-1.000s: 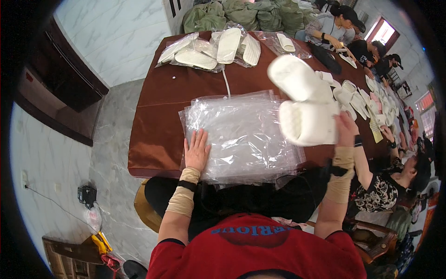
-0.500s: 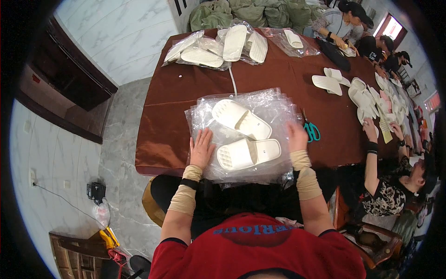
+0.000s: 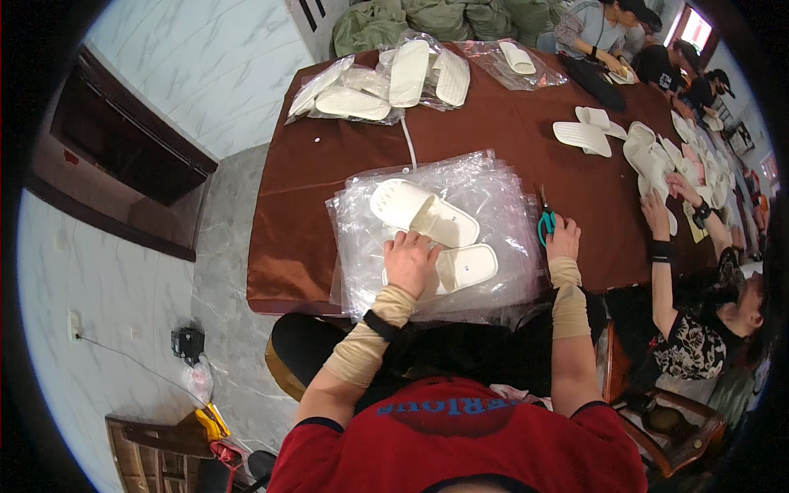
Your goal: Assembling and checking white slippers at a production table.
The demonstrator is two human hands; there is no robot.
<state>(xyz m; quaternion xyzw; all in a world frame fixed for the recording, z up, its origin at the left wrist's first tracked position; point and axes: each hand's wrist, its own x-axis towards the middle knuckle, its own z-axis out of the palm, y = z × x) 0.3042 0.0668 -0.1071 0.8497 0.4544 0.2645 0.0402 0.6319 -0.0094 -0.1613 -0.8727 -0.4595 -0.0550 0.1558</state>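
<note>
Two cream slippers lie side by side on a stack of clear plastic bags (image 3: 509, 197) in front of me. My left hand (image 3: 411, 261) covers the toe part of the nearer slipper (image 3: 467, 268), its fingers bent over the far edge. Just beyond it rests the farther slipper (image 3: 403, 204), toe to the left. To the right of the bags, my right hand (image 3: 564, 238) has its fingers closed at the teal handles of a pair of scissors (image 3: 546, 223). The blades point away from me on the brown tablecloth.
Bagged slippers (image 3: 353, 103) are piled at the far left of the table (image 3: 288, 205). Loose slippers (image 3: 583, 138) and a larger heap (image 3: 649, 160) lie to the right, where a co-worker's hands (image 3: 657, 214) are busy. Green sacks (image 3: 444, 20) stand behind the table.
My left hand has moved right from the bags' edge onto the nearer slipper. My right hand has left the bags' right side and reached the scissors.
</note>
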